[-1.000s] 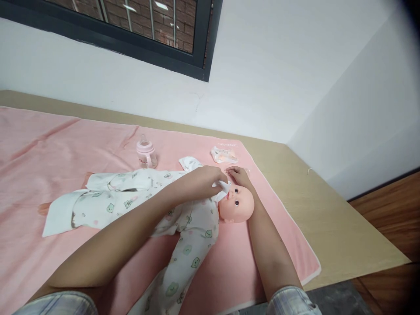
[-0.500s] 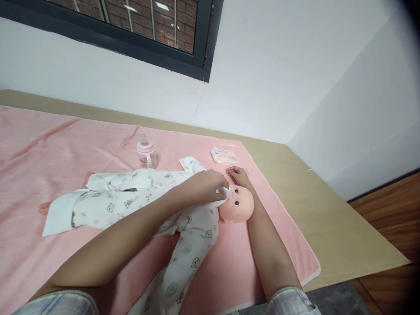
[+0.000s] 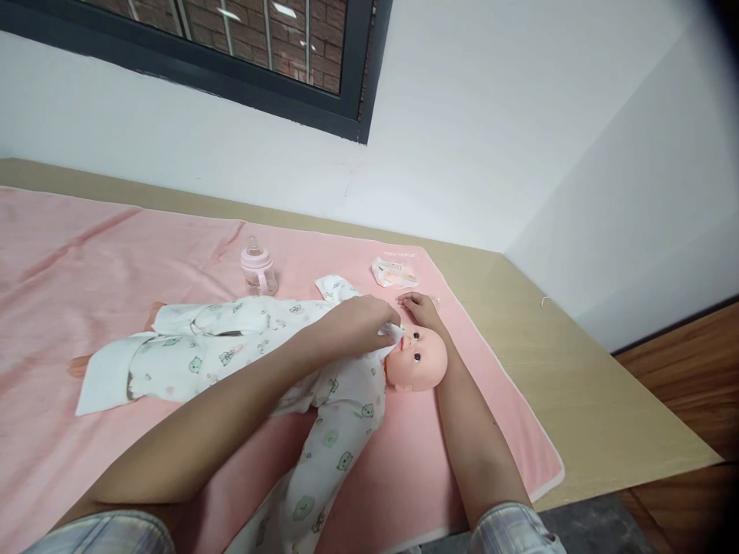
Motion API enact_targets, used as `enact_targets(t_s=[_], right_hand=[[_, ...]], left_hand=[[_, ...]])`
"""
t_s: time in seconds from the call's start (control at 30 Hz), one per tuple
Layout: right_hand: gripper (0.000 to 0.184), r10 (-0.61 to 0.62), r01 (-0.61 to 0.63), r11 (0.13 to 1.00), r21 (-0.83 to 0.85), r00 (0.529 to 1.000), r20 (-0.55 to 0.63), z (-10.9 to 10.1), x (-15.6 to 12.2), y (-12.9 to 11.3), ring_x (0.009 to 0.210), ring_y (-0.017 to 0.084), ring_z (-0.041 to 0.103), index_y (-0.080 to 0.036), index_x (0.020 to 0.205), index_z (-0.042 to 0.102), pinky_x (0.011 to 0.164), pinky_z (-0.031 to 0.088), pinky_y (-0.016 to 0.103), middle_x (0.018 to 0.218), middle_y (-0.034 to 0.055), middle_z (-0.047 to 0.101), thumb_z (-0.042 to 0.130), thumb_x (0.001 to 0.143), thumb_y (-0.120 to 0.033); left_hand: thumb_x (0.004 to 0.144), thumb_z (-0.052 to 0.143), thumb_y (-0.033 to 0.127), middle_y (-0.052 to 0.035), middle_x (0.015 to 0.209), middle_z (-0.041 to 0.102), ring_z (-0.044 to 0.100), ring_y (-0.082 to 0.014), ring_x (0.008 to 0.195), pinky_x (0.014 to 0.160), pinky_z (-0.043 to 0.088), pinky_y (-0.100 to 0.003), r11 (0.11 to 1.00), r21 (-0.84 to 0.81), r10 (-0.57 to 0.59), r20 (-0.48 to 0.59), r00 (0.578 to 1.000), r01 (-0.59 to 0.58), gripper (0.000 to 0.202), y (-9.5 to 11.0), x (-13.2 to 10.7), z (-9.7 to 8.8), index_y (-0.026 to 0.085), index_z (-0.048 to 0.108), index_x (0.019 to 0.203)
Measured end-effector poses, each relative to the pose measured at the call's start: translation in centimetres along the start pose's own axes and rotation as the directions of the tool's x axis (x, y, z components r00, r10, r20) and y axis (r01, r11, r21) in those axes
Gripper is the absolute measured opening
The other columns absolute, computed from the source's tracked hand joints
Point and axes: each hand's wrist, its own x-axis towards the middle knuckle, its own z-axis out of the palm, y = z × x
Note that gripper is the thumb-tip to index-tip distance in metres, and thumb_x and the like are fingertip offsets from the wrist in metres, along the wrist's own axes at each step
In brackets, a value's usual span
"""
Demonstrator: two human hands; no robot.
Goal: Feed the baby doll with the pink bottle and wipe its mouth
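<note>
A baby doll (image 3: 416,360) in a white printed sleepsuit (image 3: 248,346) lies on a pink blanket (image 3: 115,261), head to the right. My left hand (image 3: 363,322) is closed on a small white wipe (image 3: 392,332) and presses it against the doll's cheek and mouth. My right hand (image 3: 423,309) rests with curled fingers on the far side of the doll's head, and nothing shows in it.
A pink baby bottle (image 3: 257,269) stands behind the doll. A small packet (image 3: 395,271) lies near the blanket's far right corner. The blanket covers a beige table (image 3: 577,385) set against a white wall under a dark window frame. Wooden floor shows at right.
My left hand slid the wipe slightly along the doll's face, down and then back up. The right hand and the doll stayed where they were.
</note>
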Motion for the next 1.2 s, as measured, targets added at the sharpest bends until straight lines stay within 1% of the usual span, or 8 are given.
enact_targets(t_s=[0.17, 0.33, 0.53, 0.67, 0.83, 0.97, 1.03, 1.2], right_hand=[[0.016, -0.003, 0.003, 1.000, -0.012, 1.000, 0.002, -0.06, -0.04, -0.16, 0.083, 0.017, 0.065, -0.018, 0.081, 0.068, 0.085, 0.053, 0.033, 0.089, 0.0059, 0.072, 0.060, 0.073, -0.028], [0.017, -0.007, 0.007, 1.000, -0.016, 1.000, -0.003, -0.06, -0.11, -0.14, 0.083, 0.017, 0.064, -0.018, 0.081, 0.068, 0.084, 0.053, 0.032, 0.090, 0.0050, 0.072, 0.060, 0.072, -0.030], [0.019, -0.010, 0.010, 1.000, -0.005, 1.000, -0.003, 0.04, -0.18, -0.12, 0.082, 0.017, 0.064, -0.018, 0.081, 0.068, 0.086, 0.052, 0.033, 0.089, 0.0060, 0.071, 0.060, 0.072, -0.032], [0.020, -0.007, 0.007, 1.000, -0.010, 1.000, -0.005, 0.00, -0.21, -0.23, 0.082, 0.017, 0.064, -0.018, 0.082, 0.068, 0.085, 0.052, 0.033, 0.088, 0.0055, 0.072, 0.061, 0.071, -0.033], [0.021, 0.001, -0.001, 1.000, -0.013, 1.000, -0.002, -0.04, -0.15, -0.07, 0.085, 0.017, 0.063, -0.018, 0.083, 0.069, 0.085, 0.052, 0.033, 0.090, 0.0056, 0.071, 0.061, 0.071, -0.034], [0.020, 0.007, -0.007, 1.000, -0.016, 1.000, -0.007, 0.04, -0.10, 0.06, 0.088, 0.019, 0.063, -0.018, 0.082, 0.068, 0.085, 0.052, 0.034, 0.089, 0.0065, 0.071, 0.063, 0.071, -0.035], [0.020, 0.012, -0.012, 1.000, -0.019, 1.000, -0.009, 0.08, -0.12, 0.01, 0.088, 0.020, 0.064, -0.019, 0.082, 0.068, 0.085, 0.052, 0.035, 0.087, 0.0064, 0.071, 0.064, 0.072, -0.036], [0.021, 0.017, -0.017, 1.000, -0.021, 1.000, -0.010, 0.11, -0.26, -0.25, 0.087, 0.021, 0.064, -0.019, 0.083, 0.068, 0.084, 0.052, 0.035, 0.084, 0.0063, 0.071, 0.063, 0.072, -0.037]], left_hand=[[0.073, 0.050, 0.016, -0.0012, 0.068, 0.057, 0.053, -0.0170, 0.063, 0.052, 0.025, -0.028, 1.000, 0.006, -0.020, -0.006, 1.000, 0.020, 0.012, 0.04, -0.01, -0.16, 0.019, 0.046, 0.062], [0.074, 0.048, 0.015, -0.0015, 0.065, 0.055, 0.052, -0.0172, 0.061, 0.052, 0.027, -0.028, 1.000, 0.030, -0.001, -0.028, 1.000, 0.002, 0.013, -0.21, 0.04, 0.10, 0.019, 0.044, 0.062], [0.077, 0.047, 0.018, -0.0028, 0.074, 0.060, 0.054, -0.0188, 0.067, 0.055, 0.030, -0.028, 0.999, 0.046, -0.003, -0.061, 0.998, 0.006, 0.009, -0.48, 0.16, 0.31, 0.019, 0.050, 0.068], [0.078, 0.048, 0.018, -0.0030, 0.075, 0.061, 0.056, -0.0193, 0.071, 0.055, 0.031, -0.028, 0.999, 0.042, -0.018, -0.046, 0.999, 0.020, 0.010, -0.35, 0.36, 0.37, 0.019, 0.057, 0.073], [0.080, 0.048, 0.019, -0.0040, 0.079, 0.064, 0.059, -0.0203, 0.073, 0.057, 0.033, -0.028, 0.998, 0.043, -0.032, -0.045, 0.998, 0.034, 0.012, -0.10, 0.49, 0.35, 0.019, 0.060, 0.077], [0.082, 0.049, 0.020, -0.0046, 0.083, 0.066, 0.061, -0.0213, 0.078, 0.060, 0.036, -0.027, 0.999, 0.019, -0.050, -0.026, 0.998, 0.050, 0.015, 0.14, 0.43, 0.16, 0.019, 0.063, 0.084], [0.082, 0.050, 0.021, -0.0050, 0.086, 0.066, 0.062, -0.0219, 0.081, 0.063, 0.038, -0.026, 0.998, 0.004, -0.058, -0.033, 0.998, 0.058, 0.016, 0.22, 0.42, 0.08, 0.020, 0.064, 0.089], [0.082, 0.051, 0.020, -0.0052, 0.083, 0.066, 0.063, -0.0229, 0.083, 0.065, 0.039, -0.026, 0.998, -0.008, -0.057, -0.050, 0.997, 0.057, 0.016, 0.28, 0.57, 0.12, 0.020, 0.066, 0.089]])
